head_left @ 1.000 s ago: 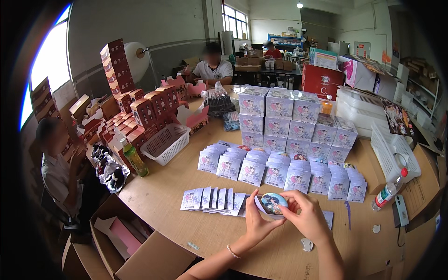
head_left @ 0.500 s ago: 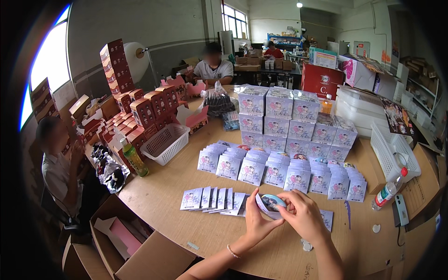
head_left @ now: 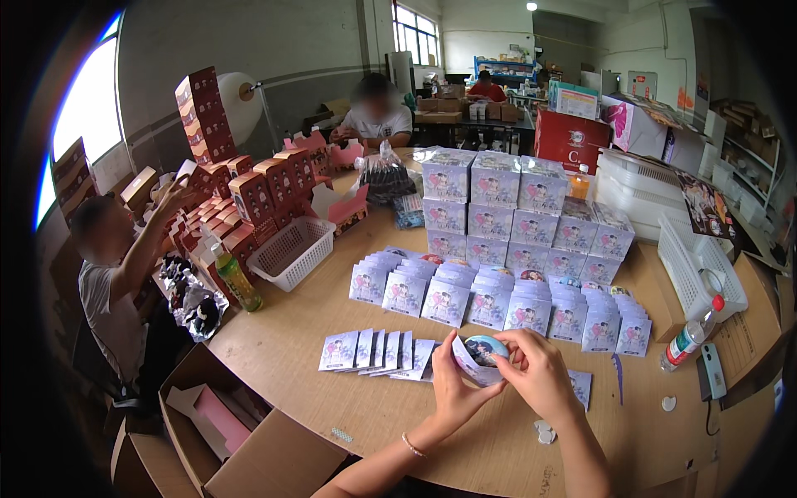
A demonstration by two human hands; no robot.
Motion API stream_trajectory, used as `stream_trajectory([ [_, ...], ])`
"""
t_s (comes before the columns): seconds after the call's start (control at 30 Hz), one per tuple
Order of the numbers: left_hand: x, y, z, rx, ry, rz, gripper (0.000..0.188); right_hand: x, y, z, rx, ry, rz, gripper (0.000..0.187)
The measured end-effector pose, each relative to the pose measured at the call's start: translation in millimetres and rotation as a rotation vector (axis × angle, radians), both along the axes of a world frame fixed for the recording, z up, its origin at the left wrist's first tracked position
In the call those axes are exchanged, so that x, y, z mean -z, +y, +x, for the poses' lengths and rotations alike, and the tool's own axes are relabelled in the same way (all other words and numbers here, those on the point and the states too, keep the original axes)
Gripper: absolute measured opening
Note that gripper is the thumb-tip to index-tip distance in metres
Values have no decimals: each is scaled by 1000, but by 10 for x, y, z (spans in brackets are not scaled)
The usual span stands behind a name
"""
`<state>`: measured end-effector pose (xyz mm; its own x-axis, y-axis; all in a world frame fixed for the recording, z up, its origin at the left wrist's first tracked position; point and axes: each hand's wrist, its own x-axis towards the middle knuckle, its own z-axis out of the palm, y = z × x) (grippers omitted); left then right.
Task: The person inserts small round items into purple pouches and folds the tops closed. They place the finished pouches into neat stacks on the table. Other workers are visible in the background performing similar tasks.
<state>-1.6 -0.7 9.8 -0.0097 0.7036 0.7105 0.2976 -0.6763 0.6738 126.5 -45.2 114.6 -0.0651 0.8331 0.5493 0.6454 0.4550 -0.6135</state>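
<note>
My left hand point(head_left: 452, 392) grips a small lilac printed packet point(head_left: 470, 367), tilted with its opening upward. My right hand point(head_left: 544, 378) pinches a round badge point(head_left: 483, 346) with a light blue rim and dark picture, partly inside or just against that opening; how deep it sits is hidden. Left of my hands, several flat lilac packets point(head_left: 339, 351) lie overlapping in a row. Another packet point(head_left: 581, 383) lies beside my right hand, partly covered by it. Beyond, filled packets point(head_left: 448, 302) stand in several leaning rows, some with badges showing at the top.
Stacked lilac boxes point(head_left: 494, 183) stand behind the packets. A red-capped bottle point(head_left: 693, 336) and white basket point(head_left: 701, 270) are at right; a green bottle point(head_left: 237, 280) and another white basket point(head_left: 290, 253) at left. Small white pieces point(head_left: 545, 432) lie near me. Two co-workers sit across and left.
The badge and packet have tilted slightly in my hands, showing more of the badge. The co-worker at left has stretched an arm up toward the red boxes.
</note>
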Motion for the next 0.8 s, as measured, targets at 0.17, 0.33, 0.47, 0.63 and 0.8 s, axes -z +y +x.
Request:
stream_trajectory([
  [0.17,5,-5,1,1,-3,-7,104,35,27,11,-22,47,6,22],
  [0.33,53,16,5,-8,-13,0,105,30,25,11,-32,76,-39,25],
  [0.47,48,17,8,-24,8,13,106,29,16,14,-24,88,-54,26],
  [0.63,55,13,11,-21,-2,8,106,34,10,9,-12,84,-49,20],
  [0.8,57,14,7,-15,-6,5,106,25,3,4,-13,86,-52,19],
])
